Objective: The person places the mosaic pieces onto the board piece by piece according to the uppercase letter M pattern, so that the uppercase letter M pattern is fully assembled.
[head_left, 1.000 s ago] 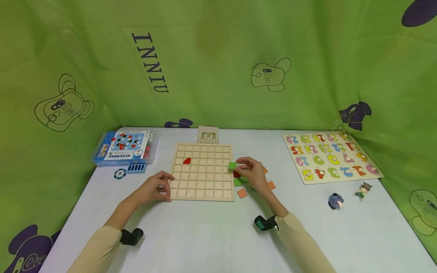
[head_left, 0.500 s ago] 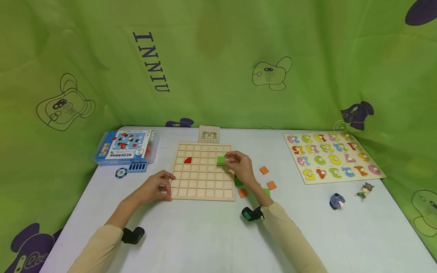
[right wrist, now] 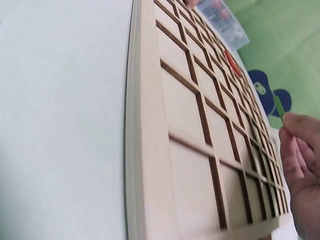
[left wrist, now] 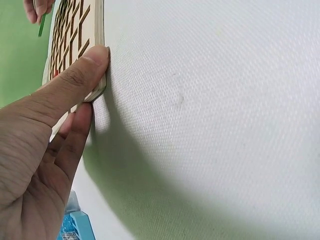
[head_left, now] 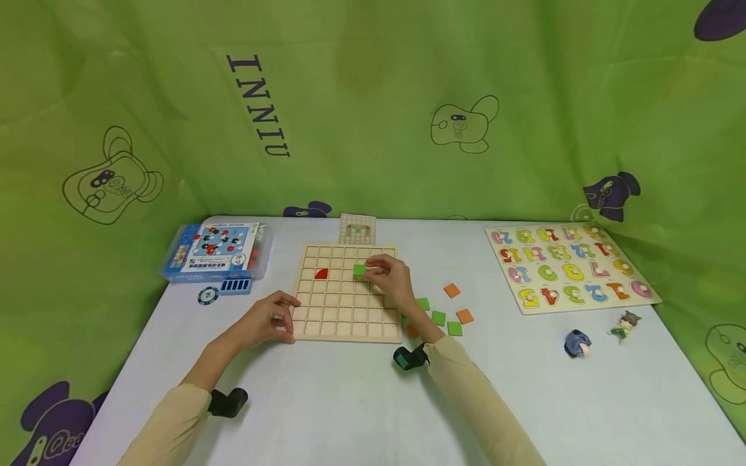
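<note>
A wooden grid board (head_left: pixel 346 316) lies on the table, with a red quarter-circle piece (head_left: pixel 322 274) in one cell left of centre. At the board's near left corner, my left hand (head_left: pixel 265 321) grips the edge between thumb and fingers; the left wrist view shows the thumb (left wrist: pixel 92 60) on the front edge. My right hand (head_left: pixel 392 279) pinches a green square tile (head_left: pixel 359 272) over the upper right part of the board. The right wrist view has this tile (right wrist: pixel 279 106) raised above the grid, between thumb and fingertips.
Loose green tiles (head_left: pixel 438 318) and orange tiles (head_left: pixel 464 316) lie right of the board, some behind my right forearm. A pattern card (head_left: pixel 358 230) touches its far side. Boxed set (head_left: pixel 217 252) and poker chip (head_left: pixel 207 296) are left; number puzzle (head_left: pixel 571 268) and two figurines (head_left: pixel 577 343) right.
My right hand has carried the green tile leftward from the board's right edge to over its upper right cells. My left hand has stayed at the corner.
</note>
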Demonstrator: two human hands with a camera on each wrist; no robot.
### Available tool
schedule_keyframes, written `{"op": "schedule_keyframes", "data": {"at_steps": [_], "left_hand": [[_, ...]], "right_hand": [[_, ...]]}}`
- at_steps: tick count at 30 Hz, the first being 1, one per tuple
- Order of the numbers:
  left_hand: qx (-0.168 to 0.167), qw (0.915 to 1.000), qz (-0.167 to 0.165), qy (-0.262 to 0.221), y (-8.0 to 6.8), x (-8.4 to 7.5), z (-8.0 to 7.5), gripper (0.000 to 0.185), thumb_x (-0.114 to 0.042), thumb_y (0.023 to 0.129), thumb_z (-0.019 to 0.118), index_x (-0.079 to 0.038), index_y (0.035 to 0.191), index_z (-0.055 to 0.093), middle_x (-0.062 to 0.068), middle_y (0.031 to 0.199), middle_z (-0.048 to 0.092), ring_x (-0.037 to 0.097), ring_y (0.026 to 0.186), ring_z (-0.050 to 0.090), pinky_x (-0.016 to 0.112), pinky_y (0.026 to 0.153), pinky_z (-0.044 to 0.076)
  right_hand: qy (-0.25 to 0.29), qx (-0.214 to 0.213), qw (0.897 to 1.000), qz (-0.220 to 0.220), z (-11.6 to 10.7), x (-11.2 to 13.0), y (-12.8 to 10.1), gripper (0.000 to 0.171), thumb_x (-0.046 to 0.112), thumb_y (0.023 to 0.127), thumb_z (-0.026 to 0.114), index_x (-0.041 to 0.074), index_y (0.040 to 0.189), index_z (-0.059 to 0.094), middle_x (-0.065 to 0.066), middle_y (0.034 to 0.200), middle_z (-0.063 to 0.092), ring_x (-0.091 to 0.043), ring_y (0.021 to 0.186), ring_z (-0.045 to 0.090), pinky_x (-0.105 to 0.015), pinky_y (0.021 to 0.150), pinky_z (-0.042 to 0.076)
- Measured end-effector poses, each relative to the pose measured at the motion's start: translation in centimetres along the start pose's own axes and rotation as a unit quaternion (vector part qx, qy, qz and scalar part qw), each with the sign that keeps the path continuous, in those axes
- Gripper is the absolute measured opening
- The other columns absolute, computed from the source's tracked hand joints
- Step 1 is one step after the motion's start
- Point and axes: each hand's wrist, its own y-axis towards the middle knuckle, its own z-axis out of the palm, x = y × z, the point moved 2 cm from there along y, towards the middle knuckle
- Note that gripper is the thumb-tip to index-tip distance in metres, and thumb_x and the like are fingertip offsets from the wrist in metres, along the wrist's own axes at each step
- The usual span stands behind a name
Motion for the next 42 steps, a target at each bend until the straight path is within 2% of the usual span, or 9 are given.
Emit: {"op": "schedule_keyframes", "data": {"at_steps": [3,10,23,28,36,42], "left_hand": [[-0.001,1.0000,-0.001,-0.003,-0.1,0.1,0.0,0.022,0.000,0.066,0.084,-0.009,0.067,0.064,0.020,0.124,0.051,0.039,0.115,0.050,0.033,0.085,0.054],[0.001,0.9999,0.000,-0.012,-0.2,0.3,0.1,0.022,-0.001,0.067,0.083,-0.009,0.068,0.064,0.019,0.125,0.050,0.040,0.116,0.049,0.033,0.086,0.054],[-0.001,0.9999,0.004,-0.014,-0.2,-0.1,0.2,0.022,0.003,0.068,0.083,-0.007,0.069,0.063,0.021,0.125,0.050,0.040,0.117,0.049,0.034,0.087,0.054],[-0.002,0.9999,0.003,-0.017,-0.2,-0.1,0.2,0.022,0.002,0.068,0.083,-0.007,0.069,0.063,0.021,0.126,0.050,0.040,0.117,0.048,0.033,0.087,0.053],[-0.004,1.0000,0.003,0.000,0.0,0.1,0.1,0.022,-0.001,0.068,0.083,-0.010,0.068,0.064,0.019,0.126,0.051,0.038,0.116,0.050,0.035,0.087,0.054],[-0.003,1.0000,-0.001,0.002,-0.1,0.1,0.1,0.021,-0.002,0.069,0.083,-0.010,0.069,0.064,0.018,0.126,0.051,0.038,0.117,0.049,0.035,0.087,0.053]], "right_hand": [[-0.006,0.008,1.000,-0.001,0.8,-0.5,0.4,0.027,-0.004,0.078,0.075,-0.006,0.104,0.067,-0.020,0.100,0.069,-0.031,0.084,0.069,-0.028,0.073,0.057],[-0.029,0.039,0.998,-0.025,2.4,-0.5,1.0,0.028,-0.007,0.078,0.074,-0.010,0.104,0.064,-0.022,0.099,0.068,-0.031,0.082,0.068,-0.026,0.071,0.057],[-0.064,0.057,0.996,0.006,3.8,-0.4,1.6,0.026,-0.005,0.080,0.074,-0.009,0.104,0.065,-0.019,0.097,0.068,-0.027,0.083,0.068,-0.023,0.072,0.056],[-0.058,0.054,0.997,0.012,4.2,-0.4,1.8,0.026,-0.004,0.080,0.074,-0.008,0.104,0.065,-0.018,0.097,0.068,-0.027,0.082,0.068,-0.024,0.073,0.056],[-0.021,0.065,0.997,0.032,4.7,-0.2,1.9,0.030,-0.005,0.080,0.073,-0.009,0.107,0.063,-0.019,0.100,0.067,-0.028,0.087,0.067,-0.026,0.075,0.056],[-0.004,0.067,0.997,0.045,4.2,0.1,1.8,0.030,-0.004,0.081,0.073,-0.009,0.109,0.063,-0.019,0.102,0.067,-0.029,0.089,0.067,-0.026,0.076,0.056]]}}
